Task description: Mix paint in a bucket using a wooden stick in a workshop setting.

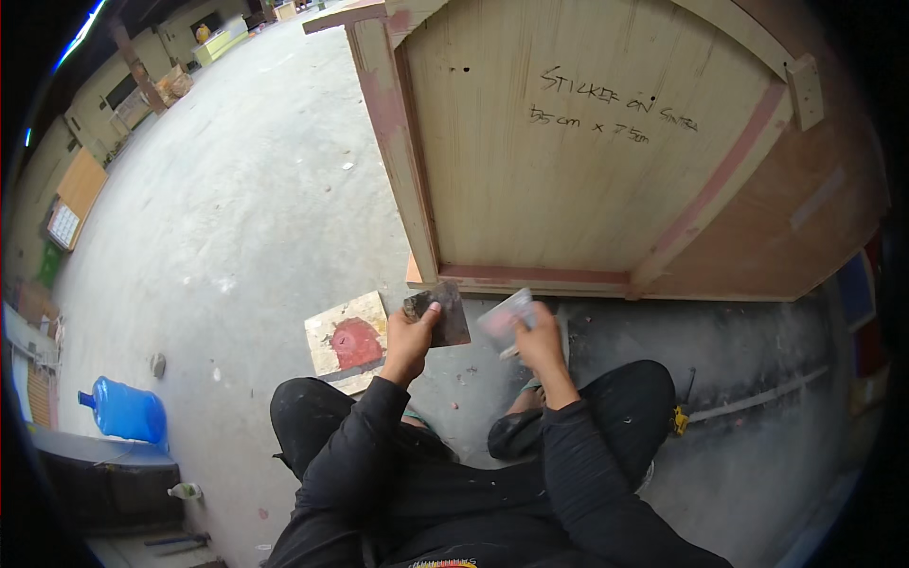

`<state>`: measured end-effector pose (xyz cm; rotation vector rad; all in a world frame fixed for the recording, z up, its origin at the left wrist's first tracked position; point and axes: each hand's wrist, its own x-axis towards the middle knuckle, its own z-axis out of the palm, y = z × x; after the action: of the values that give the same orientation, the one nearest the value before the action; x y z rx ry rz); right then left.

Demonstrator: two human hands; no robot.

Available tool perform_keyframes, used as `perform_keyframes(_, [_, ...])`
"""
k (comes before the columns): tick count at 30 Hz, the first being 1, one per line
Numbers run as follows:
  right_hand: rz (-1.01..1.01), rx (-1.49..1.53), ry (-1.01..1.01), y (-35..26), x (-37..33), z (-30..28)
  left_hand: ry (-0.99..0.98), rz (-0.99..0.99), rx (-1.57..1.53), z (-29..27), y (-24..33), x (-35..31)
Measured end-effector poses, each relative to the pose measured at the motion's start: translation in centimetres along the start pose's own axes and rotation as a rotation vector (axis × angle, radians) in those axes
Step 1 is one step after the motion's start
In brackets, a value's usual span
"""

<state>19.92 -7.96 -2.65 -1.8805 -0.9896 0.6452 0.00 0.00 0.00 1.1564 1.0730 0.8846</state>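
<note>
My left hand point(409, 343) is closed around a dark, flat, squarish scraper point(451, 317), its thumb pressed on the face. To its right, my right hand point(542, 343) grips a pale flat scraper point(505, 318) with a pinkish smear; motion blurs this one. The two blades are apart. Both hands are in front of the lower edge of a wooden panel point(540, 199), which has pink filler along its frame strips and handwriting on its face. Beside my left hand, a pale board point(320, 328) on the floor bears a mound of red-pink putty point(356, 344).
My bent knees flank the hands. On the concrete floor point(256, 218) at left lies a blue water jug point(128, 410), near a grey stone-like lump point(157, 364). A yellow-ended item point(680, 420) and a long pale strip point(757, 394) lie to the right. Boards and boxes stand far left.
</note>
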Motion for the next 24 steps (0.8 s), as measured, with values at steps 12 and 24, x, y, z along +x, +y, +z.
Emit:
perform_keyframes(12, [0.451,1.168,-0.287,1.2,-0.2,1.6,-0.15,-0.025,-0.006,0.2,-1.4,-0.1])
perform_keyframes(24, [-0.144,0.382,0.2,-0.1,-1.1,2.6,0.104,-0.04,-0.399,0.0,1.6,-0.4])
